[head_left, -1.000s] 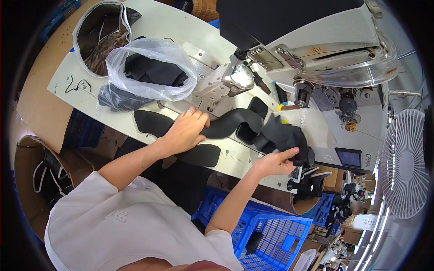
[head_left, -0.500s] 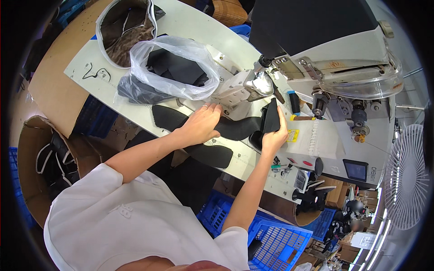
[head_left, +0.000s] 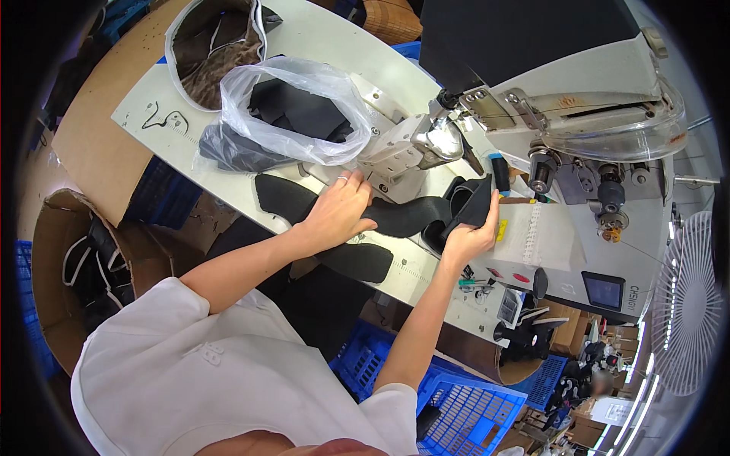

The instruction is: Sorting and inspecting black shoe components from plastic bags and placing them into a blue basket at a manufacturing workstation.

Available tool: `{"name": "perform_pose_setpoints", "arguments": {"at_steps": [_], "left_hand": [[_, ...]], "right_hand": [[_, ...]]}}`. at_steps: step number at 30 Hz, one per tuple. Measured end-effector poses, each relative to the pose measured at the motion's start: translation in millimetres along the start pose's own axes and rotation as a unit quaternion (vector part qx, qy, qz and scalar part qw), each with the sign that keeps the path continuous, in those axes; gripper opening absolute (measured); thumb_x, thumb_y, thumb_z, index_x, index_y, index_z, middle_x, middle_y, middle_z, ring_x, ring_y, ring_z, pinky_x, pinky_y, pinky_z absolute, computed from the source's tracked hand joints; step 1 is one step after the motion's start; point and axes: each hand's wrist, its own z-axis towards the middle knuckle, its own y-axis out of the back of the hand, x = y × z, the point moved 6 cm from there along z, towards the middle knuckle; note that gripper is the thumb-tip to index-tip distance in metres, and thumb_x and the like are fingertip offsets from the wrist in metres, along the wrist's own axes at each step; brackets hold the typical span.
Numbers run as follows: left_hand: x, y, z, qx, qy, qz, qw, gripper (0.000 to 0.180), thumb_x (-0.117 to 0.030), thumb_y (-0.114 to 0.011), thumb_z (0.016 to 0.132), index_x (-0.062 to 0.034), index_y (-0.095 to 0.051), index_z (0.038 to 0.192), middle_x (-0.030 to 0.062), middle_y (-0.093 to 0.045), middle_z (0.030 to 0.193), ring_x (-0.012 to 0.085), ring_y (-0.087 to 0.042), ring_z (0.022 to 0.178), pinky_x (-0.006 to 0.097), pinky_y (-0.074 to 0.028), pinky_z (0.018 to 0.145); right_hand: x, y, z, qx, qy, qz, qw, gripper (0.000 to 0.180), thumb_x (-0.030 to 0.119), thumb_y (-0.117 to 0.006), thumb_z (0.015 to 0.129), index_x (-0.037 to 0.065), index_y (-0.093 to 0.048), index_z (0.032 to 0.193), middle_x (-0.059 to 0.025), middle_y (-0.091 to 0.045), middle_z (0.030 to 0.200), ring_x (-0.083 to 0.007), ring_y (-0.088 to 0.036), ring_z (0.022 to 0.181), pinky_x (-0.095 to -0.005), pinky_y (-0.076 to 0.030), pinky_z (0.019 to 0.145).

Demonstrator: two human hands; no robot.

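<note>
My left hand (head_left: 341, 214) lies over a long black curved fabric piece (head_left: 411, 216) at the base of the sewing machine's metal arm (head_left: 399, 152). Its thumb is spread from the fingers, whose tips are partly hidden. In my right hand (head_left: 470, 242) is a folded black fabric piece (head_left: 473, 207), tilted up, with the fingers along its right side. Curled black material shows beside that fold, against the end of the long piece; whether they are joined I cannot tell. Another black fabric piece (head_left: 356, 262) rests at the table's near edge, below my left hand.
A clear plastic bag (head_left: 334, 156) of black pieces stands behind my left hand, beside a white-rimmed round container (head_left: 176, 68). The sewing machine head (head_left: 601, 129) overhangs the right side. Blue crates (head_left: 471, 406) sit below the table, and a cardboard box (head_left: 53, 281) stands at left.
My right hand has moved a little to the right and nearer, tilting the folded black piece to the right. My left hand stays in nearly the same place.
</note>
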Motion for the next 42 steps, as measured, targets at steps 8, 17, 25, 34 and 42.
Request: {"name": "perform_pose_setpoints", "arguments": {"at_steps": [8,17,25,34,42], "left_hand": [[-0.7,5.0,-19.8,-0.041,0.008,0.045,0.998,0.036,-0.022,-0.079,0.075,0.0003,-0.063,0.099,0.0176,-0.058,0.108,0.0345,-0.054,0.109,0.042,-0.047,0.092],[-0.3,57.4,-31.4,0.185,0.022,-0.252,0.950,0.025,-0.017,-0.072,0.084,-0.0003,-0.056,0.094,0.0124,-0.058,0.088,0.0181,-0.063,0.090,0.033,-0.048,0.071],[82.8,133.5,-62.6,0.213,0.110,-0.215,0.947,0.028,-0.021,-0.063,0.093,0.0026,-0.055,0.080,0.0029,-0.052,0.060,0.0084,-0.056,0.062,0.027,-0.043,0.057],[86.2,130.4,-48.4,0.123,0.000,-0.044,0.991,0.029,-0.020,-0.065,0.090,0.0049,-0.054,0.082,0.0134,-0.052,0.058,0.0245,-0.057,0.054,0.036,-0.041,0.055],[91.7,124.4,-37.7,0.159,0.106,-0.160,0.968,0.014,-0.011,-0.062,0.090,0.0017,-0.057,0.091,0.0053,-0.055,0.059,0.0106,-0.053,0.053,0.027,-0.041,0.054]], "right_hand": [[11.4,-22.6,-18.5,0.077,0.019,-0.012,0.997,0.046,-0.001,-0.054,0.085,0.004,-0.058,0.131,-0.0207,-0.064,0.118,-0.0405,-0.060,0.109,-0.0448,-0.046,0.094],[-6.8,-22.8,-23.2,0.153,-0.005,-0.006,0.988,0.056,-0.010,-0.050,0.081,0.006,-0.055,0.134,-0.0234,-0.063,0.121,-0.0412,-0.060,0.110,-0.0448,-0.045,0.096],[-11.4,-25.9,-21.0,0.183,-0.023,-0.030,0.982,0.061,-0.013,-0.048,0.080,0.005,-0.050,0.138,-0.0254,-0.059,0.126,-0.0424,-0.057,0.115,-0.0462,-0.045,0.099],[9.3,-15.3,-24.4,0.245,-0.048,-0.066,0.966,0.077,-0.009,-0.049,0.076,0.001,-0.027,0.150,-0.0279,-0.030,0.150,-0.0445,-0.029,0.140,-0.0479,-0.024,0.116],[67.8,13.3,-47.5,0.249,0.015,-0.032,0.968,0.072,0.001,-0.062,0.081,0.003,-0.035,0.148,-0.0220,-0.035,0.150,-0.0413,-0.030,0.142,-0.0467,-0.028,0.115]]}}
